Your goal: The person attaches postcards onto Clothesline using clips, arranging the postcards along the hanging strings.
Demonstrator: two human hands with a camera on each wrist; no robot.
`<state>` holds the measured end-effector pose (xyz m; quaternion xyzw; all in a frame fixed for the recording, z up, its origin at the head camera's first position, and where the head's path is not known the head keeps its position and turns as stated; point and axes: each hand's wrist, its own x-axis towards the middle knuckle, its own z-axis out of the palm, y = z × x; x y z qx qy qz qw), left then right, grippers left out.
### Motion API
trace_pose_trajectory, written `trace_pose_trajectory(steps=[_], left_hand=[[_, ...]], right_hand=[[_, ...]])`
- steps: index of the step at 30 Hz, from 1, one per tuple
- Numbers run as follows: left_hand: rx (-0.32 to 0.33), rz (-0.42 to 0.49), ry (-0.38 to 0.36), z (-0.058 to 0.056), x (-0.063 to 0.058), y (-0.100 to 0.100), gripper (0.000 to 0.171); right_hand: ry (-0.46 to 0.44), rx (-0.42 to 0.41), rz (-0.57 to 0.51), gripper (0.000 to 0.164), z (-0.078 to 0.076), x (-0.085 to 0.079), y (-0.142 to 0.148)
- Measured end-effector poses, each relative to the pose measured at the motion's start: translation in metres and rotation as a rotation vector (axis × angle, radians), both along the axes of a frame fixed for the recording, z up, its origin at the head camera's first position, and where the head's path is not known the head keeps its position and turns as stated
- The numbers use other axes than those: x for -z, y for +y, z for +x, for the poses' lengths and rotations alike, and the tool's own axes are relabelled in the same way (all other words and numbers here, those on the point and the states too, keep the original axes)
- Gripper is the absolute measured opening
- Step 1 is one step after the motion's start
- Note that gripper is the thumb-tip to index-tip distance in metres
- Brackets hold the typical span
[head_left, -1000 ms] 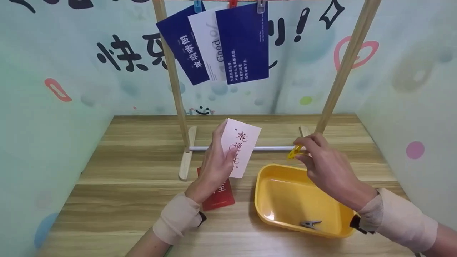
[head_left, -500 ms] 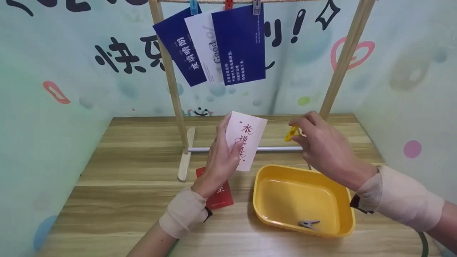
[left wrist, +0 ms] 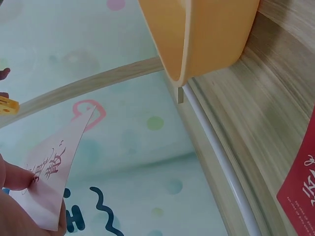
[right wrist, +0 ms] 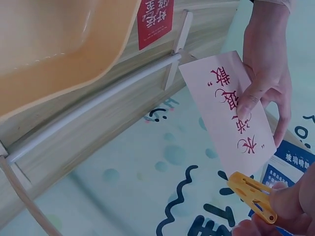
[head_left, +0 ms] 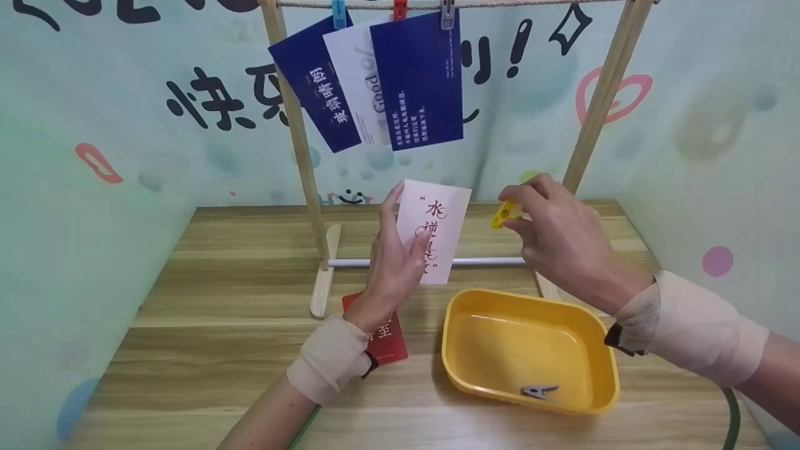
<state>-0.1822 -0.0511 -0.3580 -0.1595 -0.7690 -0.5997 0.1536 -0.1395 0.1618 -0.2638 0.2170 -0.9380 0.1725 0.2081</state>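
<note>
A pale pink card (head_left: 445, 240) with red lettering is pinched in my left hand (head_left: 397, 262), the thumb across its front and the fingers behind. To its right, my right hand (head_left: 562, 234) pinches a yellow clothespin (head_left: 504, 214) between thumb and fingertips. In the right wrist view the yellow clothespin (right wrist: 252, 195) is near the card's end; whether they touch I cannot tell. Above, two dark blue cards (head_left: 419, 81) and a white card (head_left: 353, 75) hang from a rope (head_left: 487, 5) by blue, red and grey clothespins. A red card (head_left: 389, 340) lies on the table, partly behind my left wrist.
A yellow basin (head_left: 531, 337) with a grey clothespin (head_left: 539, 392) in it stands on the table, below my right hand. Wooden posts (head_left: 603, 106) and a white crossbar (head_left: 487, 261) make up the rack. A printed backdrop (head_left: 156, 162) surrounds the table.
Both hands have risen, carrying the pink card and the yellow clothespin upward. The right hand has come slightly left, the left hand slightly right. The hanging cards sit slightly lower in view.
</note>
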Motion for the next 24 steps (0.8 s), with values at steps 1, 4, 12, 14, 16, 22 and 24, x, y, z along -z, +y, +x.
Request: trace_pose_trajectory(steps=[1,4,12,14,16,22,24], left_hand=[[0.003,0.008,-0.001,-0.001,-0.002,0.000,0.077],[0.012,0.033,-0.013,-0.003,-0.009,0.003,0.077],[0.032,0.045,0.018,-0.013,-0.031,0.013,0.076],[0.030,0.032,0.031,-0.014,-0.034,0.016,0.075],[0.029,0.022,0.044,-0.015,-0.037,0.017,0.075],[0.012,0.014,0.093,-0.019,-0.044,0.020,0.075],[0.002,0.005,0.105,-0.021,-0.046,0.020,0.075]], right_hand=[[0.003,-0.004,-0.006,0.029,0.000,-0.002,0.000],[0.010,-0.016,-0.025,0.028,-0.002,-0.006,0.000],[0.041,0.015,-0.047,0.027,-0.013,-0.021,0.000],[0.051,0.019,-0.047,0.027,-0.016,-0.024,0.000],[0.060,0.019,-0.047,0.027,-0.018,-0.028,0.000],[0.111,0.021,-0.048,0.026,-0.025,-0.040,0.000],[0.136,0.027,-0.045,0.025,-0.028,-0.044,0.002]])
